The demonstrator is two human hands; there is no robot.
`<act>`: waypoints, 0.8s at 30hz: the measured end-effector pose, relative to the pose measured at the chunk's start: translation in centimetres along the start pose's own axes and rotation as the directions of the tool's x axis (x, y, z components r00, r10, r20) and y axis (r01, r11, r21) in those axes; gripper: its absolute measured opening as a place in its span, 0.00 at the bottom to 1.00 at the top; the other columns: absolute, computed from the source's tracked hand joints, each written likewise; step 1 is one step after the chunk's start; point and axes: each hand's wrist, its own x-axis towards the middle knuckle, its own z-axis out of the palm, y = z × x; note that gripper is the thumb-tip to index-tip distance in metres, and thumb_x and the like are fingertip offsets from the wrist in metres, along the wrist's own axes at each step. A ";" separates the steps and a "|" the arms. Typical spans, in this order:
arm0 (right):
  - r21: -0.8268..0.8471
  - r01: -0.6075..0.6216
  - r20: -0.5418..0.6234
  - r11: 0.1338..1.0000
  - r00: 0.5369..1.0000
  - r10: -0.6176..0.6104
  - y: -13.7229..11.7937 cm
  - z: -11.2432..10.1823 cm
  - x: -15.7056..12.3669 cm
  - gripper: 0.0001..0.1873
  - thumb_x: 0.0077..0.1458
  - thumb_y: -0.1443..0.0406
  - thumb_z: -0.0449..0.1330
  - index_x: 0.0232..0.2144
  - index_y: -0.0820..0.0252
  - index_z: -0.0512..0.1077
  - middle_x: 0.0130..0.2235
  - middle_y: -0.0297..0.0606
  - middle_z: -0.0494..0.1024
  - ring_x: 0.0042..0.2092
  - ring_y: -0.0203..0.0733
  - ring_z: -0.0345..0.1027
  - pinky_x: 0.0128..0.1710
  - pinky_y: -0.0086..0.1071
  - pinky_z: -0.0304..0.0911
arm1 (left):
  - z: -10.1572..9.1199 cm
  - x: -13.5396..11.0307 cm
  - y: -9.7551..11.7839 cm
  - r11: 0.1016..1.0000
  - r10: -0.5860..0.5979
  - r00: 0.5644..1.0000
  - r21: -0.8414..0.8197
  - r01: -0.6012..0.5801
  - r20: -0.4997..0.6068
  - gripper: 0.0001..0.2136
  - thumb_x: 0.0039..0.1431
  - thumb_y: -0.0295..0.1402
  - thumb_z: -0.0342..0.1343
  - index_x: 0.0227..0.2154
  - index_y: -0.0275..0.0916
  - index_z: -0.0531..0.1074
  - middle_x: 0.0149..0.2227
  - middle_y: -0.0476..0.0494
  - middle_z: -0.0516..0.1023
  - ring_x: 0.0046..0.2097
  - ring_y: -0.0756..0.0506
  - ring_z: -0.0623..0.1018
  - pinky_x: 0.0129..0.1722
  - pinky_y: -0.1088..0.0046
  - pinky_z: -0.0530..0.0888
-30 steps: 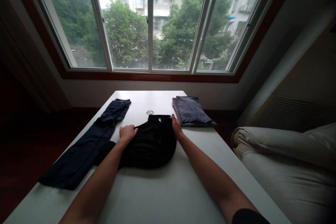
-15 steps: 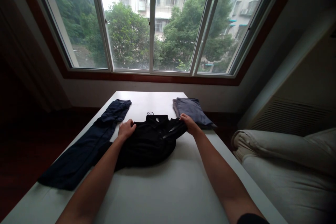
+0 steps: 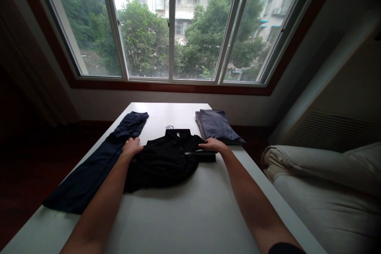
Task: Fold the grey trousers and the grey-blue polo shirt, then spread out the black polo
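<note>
A black collared shirt [image 3: 166, 162] lies spread on the white table [image 3: 190, 218], its collar toward the window. My left hand [image 3: 132, 147] is closed on the left sleeve, beside the dark navy trousers [image 3: 98, 170]. On the other side, my right hand [image 3: 214, 145] pinches the shirt near its right shoulder. Below that hand the right sleeve lies flat, with a pale stripe across it. The fingertips of my left hand are partly hidden.
Folded grey clothes [image 3: 218, 125] are stacked at the table's far right. A small dark loop [image 3: 169, 127] lies just beyond the collar. To the right stands a sofa with a pale cover [image 3: 324, 190]. Behind the table is a wide window [image 3: 171, 27].
My left hand has moved left and slightly nearer, drawing the sleeve outward. The right sleeve has come down flat on the table, and my right hand has shifted slightly lower.
</note>
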 end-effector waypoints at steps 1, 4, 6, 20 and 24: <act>0.015 0.011 0.030 1.000 0.999 -0.011 -0.2 0.0 -0.1 0.21 0.35 0.52 0.76 0.21 0.61 0.75 0.21 0.39 0.75 0.23 0.42 0.68 0.21 0.29 0.59 | -0.3 0.1 -0.1 1.000 0.007 0.999 -0.019 -0.006 0.041 0.22 0.46 0.40 0.63 0.46 0.39 0.75 0.51 0.28 0.76 0.52 0.28 0.76 0.47 0.58 0.72; 0.061 0.104 0.108 0.993 0.988 -0.110 -0.4 0.2 -0.2 0.17 0.35 0.59 0.77 0.26 0.61 0.77 0.25 0.37 0.78 0.28 0.43 0.72 0.26 0.28 0.64 | -1.2 0.0 -0.4 0.990 0.093 0.979 -0.119 -0.071 0.183 0.18 0.45 0.36 0.62 0.42 0.40 0.76 0.40 0.37 0.80 0.41 0.36 0.80 0.38 0.67 0.73; 0.033 0.188 0.141 0.982 0.972 -0.190 -0.4 0.2 0.0 0.16 0.37 0.63 0.75 0.32 0.61 0.79 0.31 0.36 0.81 0.34 0.43 0.74 0.32 0.28 0.66 | -1.8 -0.3 -0.4 0.969 0.186 0.946 -0.208 -0.132 0.265 0.21 0.44 0.34 0.61 0.45 0.42 0.76 0.38 0.44 0.80 0.37 0.41 0.80 0.34 0.73 0.73; -0.175 0.212 -0.235 0.962 0.939 -0.249 0.1 -1.7 0.9 0.11 0.54 0.69 0.54 0.35 0.61 0.76 0.41 0.43 0.81 0.42 0.48 0.73 0.43 0.32 0.63 | -4.1 -1.4 -0.6 0.967 0.241 0.884 -0.019 -0.255 0.400 0.21 0.43 0.31 0.63 0.44 0.38 0.77 0.36 0.43 0.81 0.36 0.41 0.80 0.30 0.74 0.71; -0.262 0.217 -0.302 0.940 0.907 -0.293 0.2 -4.7 0.2 0.13 0.58 0.69 0.54 0.40 0.60 0.77 0.45 0.45 0.81 0.45 0.49 0.73 0.45 0.34 0.63 | -8.1 -1.3 -1.1 0.936 0.330 0.923 0.061 -0.347 0.196 0.13 0.51 0.33 0.61 0.42 0.42 0.79 0.44 0.41 0.82 0.46 0.38 0.80 0.41 0.71 0.72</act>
